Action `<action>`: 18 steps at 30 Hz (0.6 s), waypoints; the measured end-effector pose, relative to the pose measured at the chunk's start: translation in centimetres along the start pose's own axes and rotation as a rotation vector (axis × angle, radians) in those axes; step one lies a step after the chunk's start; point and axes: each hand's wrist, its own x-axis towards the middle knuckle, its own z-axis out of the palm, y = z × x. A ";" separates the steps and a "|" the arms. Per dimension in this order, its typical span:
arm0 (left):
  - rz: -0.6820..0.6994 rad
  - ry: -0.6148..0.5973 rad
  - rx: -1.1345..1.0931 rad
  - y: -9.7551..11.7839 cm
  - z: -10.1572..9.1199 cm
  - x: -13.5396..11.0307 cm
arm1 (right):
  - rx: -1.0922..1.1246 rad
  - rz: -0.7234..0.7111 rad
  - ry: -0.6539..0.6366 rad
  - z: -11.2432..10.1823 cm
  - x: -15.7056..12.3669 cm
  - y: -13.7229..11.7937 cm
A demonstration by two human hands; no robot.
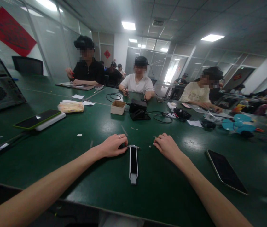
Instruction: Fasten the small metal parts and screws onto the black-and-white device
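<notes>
The slim white-and-black device (133,161) lies flat on the surface (95,189) at lower centre of the frame, lengthwise to the wearer, presumably for access from both sides; the left hand (115,145) curls at its upper end, perhaps steadying it (whether the fingers clamp, cannot be told); right of centre, the right hand (167,146) bends beside small metal parts (150,146), apparently kept within reach; its grip is likewise indiscernible.

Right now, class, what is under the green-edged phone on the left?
A white slab juts out from under the green-edged phone; its covered part, and anything else hidden there, cannot be seen.
</notes>
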 end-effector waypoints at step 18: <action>-0.006 0.001 0.004 -0.3 0.2 0.0 | -0.127 0.010 0.016 -0.3 -0.1 -1.4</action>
